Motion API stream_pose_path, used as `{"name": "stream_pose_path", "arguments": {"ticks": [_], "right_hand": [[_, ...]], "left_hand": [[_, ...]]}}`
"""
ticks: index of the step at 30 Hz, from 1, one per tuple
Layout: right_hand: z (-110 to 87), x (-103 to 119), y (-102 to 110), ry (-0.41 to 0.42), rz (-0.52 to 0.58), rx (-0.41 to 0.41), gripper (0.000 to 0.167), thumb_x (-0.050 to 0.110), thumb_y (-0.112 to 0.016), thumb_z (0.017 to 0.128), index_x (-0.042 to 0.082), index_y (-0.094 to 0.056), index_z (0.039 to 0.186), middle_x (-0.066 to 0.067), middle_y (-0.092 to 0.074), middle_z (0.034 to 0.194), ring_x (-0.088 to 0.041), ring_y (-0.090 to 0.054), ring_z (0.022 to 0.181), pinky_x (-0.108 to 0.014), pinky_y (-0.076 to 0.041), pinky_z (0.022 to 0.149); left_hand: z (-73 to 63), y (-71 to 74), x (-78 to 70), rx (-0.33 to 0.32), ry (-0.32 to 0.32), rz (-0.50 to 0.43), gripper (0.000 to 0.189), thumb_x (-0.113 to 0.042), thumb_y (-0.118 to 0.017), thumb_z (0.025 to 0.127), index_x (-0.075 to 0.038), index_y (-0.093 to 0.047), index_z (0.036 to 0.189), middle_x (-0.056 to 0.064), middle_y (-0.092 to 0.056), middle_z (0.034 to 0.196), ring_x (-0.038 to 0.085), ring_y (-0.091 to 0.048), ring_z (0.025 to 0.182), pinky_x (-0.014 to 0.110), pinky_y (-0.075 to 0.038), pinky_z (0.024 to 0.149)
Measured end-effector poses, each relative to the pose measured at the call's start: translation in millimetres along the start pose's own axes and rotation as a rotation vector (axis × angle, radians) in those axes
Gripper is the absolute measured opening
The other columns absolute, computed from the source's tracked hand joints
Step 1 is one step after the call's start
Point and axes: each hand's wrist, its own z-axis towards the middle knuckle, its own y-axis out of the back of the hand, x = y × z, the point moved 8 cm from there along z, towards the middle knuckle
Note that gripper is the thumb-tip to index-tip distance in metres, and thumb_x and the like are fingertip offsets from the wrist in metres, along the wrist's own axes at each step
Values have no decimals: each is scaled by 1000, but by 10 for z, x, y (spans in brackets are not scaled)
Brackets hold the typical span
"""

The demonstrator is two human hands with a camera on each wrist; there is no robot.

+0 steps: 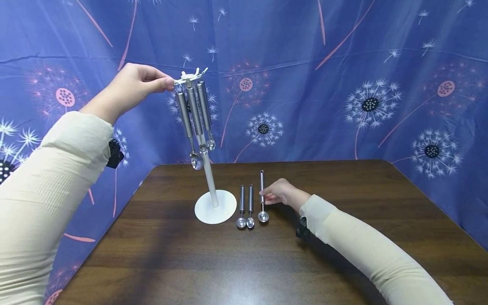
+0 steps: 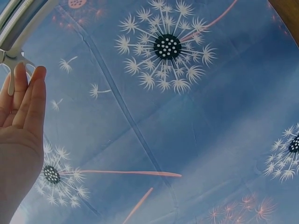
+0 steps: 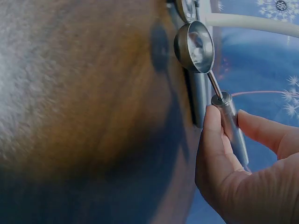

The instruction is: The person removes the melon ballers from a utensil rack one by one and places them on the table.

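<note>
My left hand (image 1: 139,82) pinches one hook of the white rack stand (image 1: 209,173) at its top. Several steel measuring spoons (image 1: 193,111) hang from the stand's hooks by their handles. In the left wrist view, a hook (image 2: 12,77) lies against the fingertips of the left hand (image 2: 21,126). Over the table, my right hand (image 1: 280,192) grips the handle of a measuring spoon (image 1: 263,217) between thumb and fingers. Its round, deep bowl (image 3: 196,46) points away from the right hand (image 3: 252,172) in the right wrist view, with a shadow beside it.
Two more measuring spoons, one with a round bowl (image 1: 241,223) and one with a narrower bowl (image 1: 250,223), lie between the stand's round base (image 1: 206,216) and my right hand. A blue dandelion-print cloth (image 1: 305,106) hangs behind the brown wooden table (image 1: 228,262).
</note>
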Motion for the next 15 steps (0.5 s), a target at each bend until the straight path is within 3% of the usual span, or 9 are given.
{"name": "stream_pose_path", "arguments": {"ticks": [8, 15], "right_hand": [[68, -179, -85, -33, -32, 6, 15, -4, -70, 84, -7, -58, 93, -7, -60, 63, -11, -61, 51, -26, -60, 61], [87, -220, -135, -39, -20, 5, 22, -6, -72, 82, -10, -60, 99, -7, -63, 64, -11, -61, 51, -27, -60, 61]], "left_hand": [[-20, -17, 3, -5, 8, -21, 44, -46, -60, 93, -11, -67, 119, -27, -66, 82, -10, -58, 87, 49, -30, 116], [-21, -22, -5, -22, -3, -45, 43, -44, -60, 94, -10, -66, 120, -23, -68, 85, -9, -60, 85, 47, -34, 115]]}}
